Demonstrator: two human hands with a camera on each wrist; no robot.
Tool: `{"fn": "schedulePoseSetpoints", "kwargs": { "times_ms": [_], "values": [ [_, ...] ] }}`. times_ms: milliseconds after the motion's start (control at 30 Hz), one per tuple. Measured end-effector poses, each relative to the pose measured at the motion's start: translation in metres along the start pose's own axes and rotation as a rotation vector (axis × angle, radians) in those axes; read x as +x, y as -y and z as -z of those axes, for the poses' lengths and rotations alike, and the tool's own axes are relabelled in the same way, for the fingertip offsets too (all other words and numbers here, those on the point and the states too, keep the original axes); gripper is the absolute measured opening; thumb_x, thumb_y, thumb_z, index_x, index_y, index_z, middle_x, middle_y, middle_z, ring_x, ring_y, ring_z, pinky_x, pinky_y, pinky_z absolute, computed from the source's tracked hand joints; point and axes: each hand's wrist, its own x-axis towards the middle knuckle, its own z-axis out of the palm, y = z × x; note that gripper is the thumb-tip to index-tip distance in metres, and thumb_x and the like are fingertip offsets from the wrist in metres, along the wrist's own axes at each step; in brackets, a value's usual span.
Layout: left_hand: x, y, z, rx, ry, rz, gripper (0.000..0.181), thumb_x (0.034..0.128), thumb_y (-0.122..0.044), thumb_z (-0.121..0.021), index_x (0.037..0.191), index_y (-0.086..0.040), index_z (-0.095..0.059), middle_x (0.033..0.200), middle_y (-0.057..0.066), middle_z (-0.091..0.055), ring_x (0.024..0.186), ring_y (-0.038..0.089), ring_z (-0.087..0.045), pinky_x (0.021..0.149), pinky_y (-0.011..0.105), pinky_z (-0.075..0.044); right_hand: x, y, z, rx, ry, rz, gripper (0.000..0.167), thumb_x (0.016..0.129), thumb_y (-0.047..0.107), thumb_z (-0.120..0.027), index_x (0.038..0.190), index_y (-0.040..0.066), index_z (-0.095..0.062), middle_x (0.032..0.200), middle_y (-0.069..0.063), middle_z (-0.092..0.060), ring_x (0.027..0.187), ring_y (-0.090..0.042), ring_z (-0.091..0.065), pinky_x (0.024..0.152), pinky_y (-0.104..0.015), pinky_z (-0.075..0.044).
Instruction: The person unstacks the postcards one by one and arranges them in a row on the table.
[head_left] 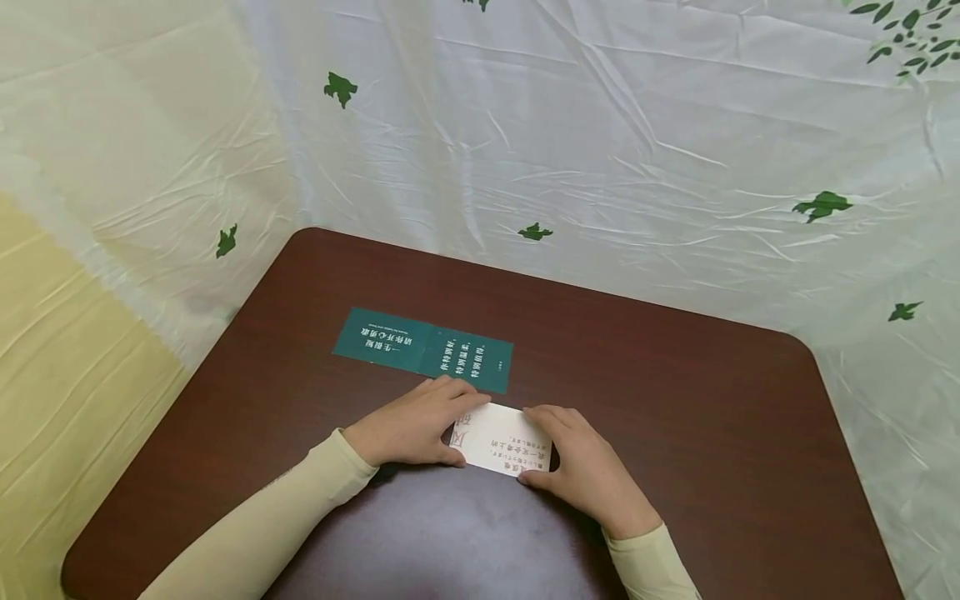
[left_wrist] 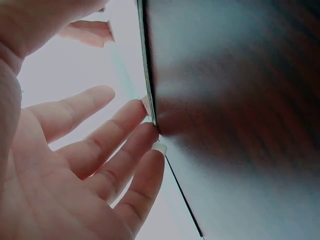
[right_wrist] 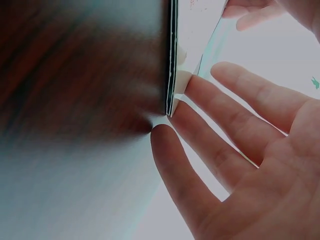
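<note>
A white printed card with reddish and grey lettering lies near the table's front edge. My left hand grips its left end, thumb on the near edge and fingers at the far edge. At the other end my right hand holds the card the same way. In the left wrist view, fingertips of the left hand meet a thin dark-edged layer. More than one layer shows along the card edge in the right wrist view, with the right fingertips close against it.
Beyond the hands, a green card with white lettering lies spread in two panels on the dark reddish-brown table. White cloth with green leaf prints hangs behind the table. A rounded dark shape fills the near front.
</note>
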Motion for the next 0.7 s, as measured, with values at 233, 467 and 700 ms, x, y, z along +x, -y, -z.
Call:
{"fn": "schedulePoseSetpoints", "kwargs": {
  "times_ms": [233,467,700],
  "values": [
    [0.0001,-0.0011,0.0029,-0.004,-0.023,-0.021,0.088,0.0855,-0.041,-0.092,0.160,-0.016,-0.052,0.148,0.001,-0.062,0.130,0.020,-0.057,0.113,0.041,-0.047,-0.0008,-0.0008,-0.0005,0.007,-0.009,-0.001,0.085,0.077,0.032,-0.099,0.151,0.013,-0.062,0.148,-0.002,-0.066,0.140,-0.025,-0.059,0.112,-0.048,-0.055],
    [0.0008,-0.0007,0.0033,-0.022,-0.030,-0.031,0.086,0.0856,-0.038,-0.092,0.158,-0.015,-0.054,0.149,0.002,-0.062,0.133,0.022,-0.057,0.114,0.042,-0.047,-0.0030,-0.0032,0.0009,0.028,-0.016,-0.012,0.084,0.079,0.032,-0.099,0.152,0.017,-0.061,0.149,0.002,-0.065,0.141,-0.024,-0.058,0.112,-0.048,-0.055],
    [0.0064,-0.0004,0.0103,-0.024,-0.027,-0.038,0.083,0.0875,-0.036,-0.091,0.158,-0.014,-0.054,0.150,0.003,-0.061,0.137,0.025,-0.056,0.122,0.047,-0.043,0.0008,-0.0073,0.0076,0.039,-0.035,-0.012,0.086,0.078,0.031,-0.100,0.153,0.016,-0.061,0.150,-0.001,-0.065,0.143,-0.027,-0.058,0.113,-0.049,-0.054]
  ]
}}
